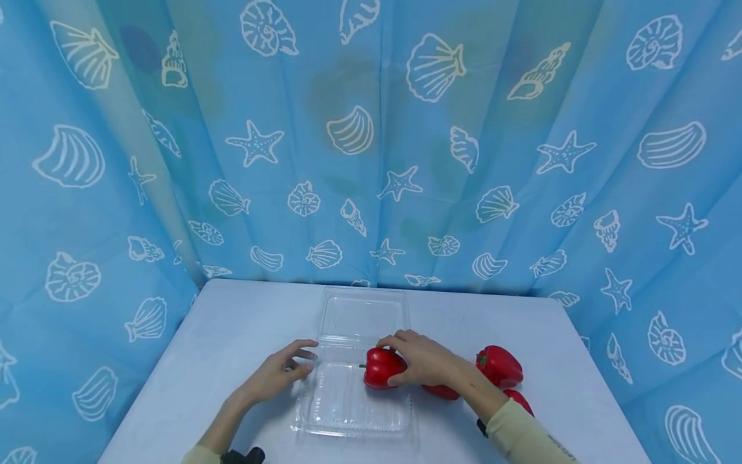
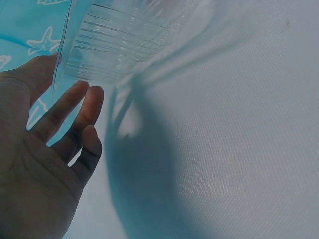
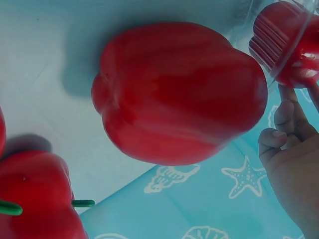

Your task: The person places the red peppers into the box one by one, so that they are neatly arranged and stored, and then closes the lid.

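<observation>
A clear plastic clamshell box (image 1: 353, 430) lies with its lid (image 1: 365, 309) folded back toward the curtain. My right hand (image 1: 426, 359) grips a red bell pepper (image 1: 382, 367) over the right part of the box's base, its green stem facing left. In the right wrist view, this pepper (image 3: 304, 55) is partly seen through the clear plastic. Whether it touches the base I cannot tell. At the box's left edge is my left hand (image 1: 277, 377), holding nothing, its fingers loosely bent. In the left wrist view, the fingers (image 2: 89, 107) are close to the plastic wall; contact is unclear.
Another red bell pepper (image 3: 179, 94) lies just right of the box, partly under my right forearm (image 1: 478, 390). Farther right are two more peppers, one behind (image 1: 500, 366) and one nearer (image 1: 518, 401). The white table (image 1: 243, 309) ends at a blue shell-patterned curtain (image 1: 371, 161).
</observation>
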`<state>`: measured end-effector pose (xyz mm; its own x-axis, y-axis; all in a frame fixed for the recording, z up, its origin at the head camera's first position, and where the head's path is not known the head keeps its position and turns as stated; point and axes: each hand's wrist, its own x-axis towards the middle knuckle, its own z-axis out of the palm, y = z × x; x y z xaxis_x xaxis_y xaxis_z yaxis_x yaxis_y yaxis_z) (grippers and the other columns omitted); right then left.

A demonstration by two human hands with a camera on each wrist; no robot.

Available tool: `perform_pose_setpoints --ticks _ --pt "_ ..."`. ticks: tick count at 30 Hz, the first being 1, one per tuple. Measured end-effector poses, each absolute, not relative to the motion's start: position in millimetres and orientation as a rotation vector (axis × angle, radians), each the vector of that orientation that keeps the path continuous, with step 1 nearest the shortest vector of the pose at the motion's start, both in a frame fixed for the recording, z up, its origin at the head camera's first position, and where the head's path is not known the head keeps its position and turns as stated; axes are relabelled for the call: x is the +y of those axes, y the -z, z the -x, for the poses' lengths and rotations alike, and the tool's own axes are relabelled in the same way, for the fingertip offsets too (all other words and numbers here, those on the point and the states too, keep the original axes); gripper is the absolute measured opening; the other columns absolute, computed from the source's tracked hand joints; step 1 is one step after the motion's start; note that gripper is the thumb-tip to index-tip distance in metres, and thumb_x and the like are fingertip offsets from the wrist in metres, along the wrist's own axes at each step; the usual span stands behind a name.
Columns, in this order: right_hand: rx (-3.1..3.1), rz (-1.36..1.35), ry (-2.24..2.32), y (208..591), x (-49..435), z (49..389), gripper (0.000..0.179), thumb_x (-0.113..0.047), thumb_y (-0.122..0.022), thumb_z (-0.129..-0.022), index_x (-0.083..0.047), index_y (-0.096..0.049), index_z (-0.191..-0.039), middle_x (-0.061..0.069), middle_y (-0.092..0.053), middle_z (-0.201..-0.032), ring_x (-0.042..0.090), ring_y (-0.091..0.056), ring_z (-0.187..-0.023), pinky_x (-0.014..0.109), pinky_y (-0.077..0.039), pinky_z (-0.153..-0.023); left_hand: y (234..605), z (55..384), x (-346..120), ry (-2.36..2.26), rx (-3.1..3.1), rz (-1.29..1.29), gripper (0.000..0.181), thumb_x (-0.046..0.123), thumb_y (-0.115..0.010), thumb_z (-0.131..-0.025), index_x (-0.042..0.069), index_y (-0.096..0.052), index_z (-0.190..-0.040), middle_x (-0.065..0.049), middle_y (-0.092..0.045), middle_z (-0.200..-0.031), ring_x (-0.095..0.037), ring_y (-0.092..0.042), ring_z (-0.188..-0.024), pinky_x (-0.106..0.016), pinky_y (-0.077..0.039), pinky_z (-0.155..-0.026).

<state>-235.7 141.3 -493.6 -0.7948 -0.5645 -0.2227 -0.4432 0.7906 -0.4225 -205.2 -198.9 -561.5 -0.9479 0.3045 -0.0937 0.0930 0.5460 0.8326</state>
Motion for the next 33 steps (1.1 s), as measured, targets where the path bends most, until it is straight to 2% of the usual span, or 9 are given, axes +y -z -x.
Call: perform_pose_setpoints --ticks 7,33 --pt "2.650 0.755 0.498 497.9 139.9 237.2 0.083 -0.035 -0.096 -0.063 -0.034 -0.056 -0.136 -0.004 -0.057 -0.126 0.018 -0.055 -0.117 0.042 -0.059 -0.080 564.5 206.9 -200.7 -1.356 2.555 -0.344 0.047 0.029 -0.064 -0.100 0.020 -0.050 -0.144 -0.012 -0.065 -0.129 -0.023 -0.068 -0.099 -0.047 -0.056 -0.082" --pt "2.673 0.761 0.471 505.1 140.5 238.3 0.083 -0.037 -0.094 -0.064 -0.037 -0.055 -0.138 -0.005 -0.057 -0.123 0.016 -0.055 -0.115 0.040 -0.058 -0.081 565.6 207.1 -200.0 -1.369 2.544 -0.358 0.050 0.032 -0.065 -0.099 0.018 -0.050 -0.144 -0.014 -0.065 -0.129 -0.021 -0.069 -0.097 -0.044 -0.056 -0.081"
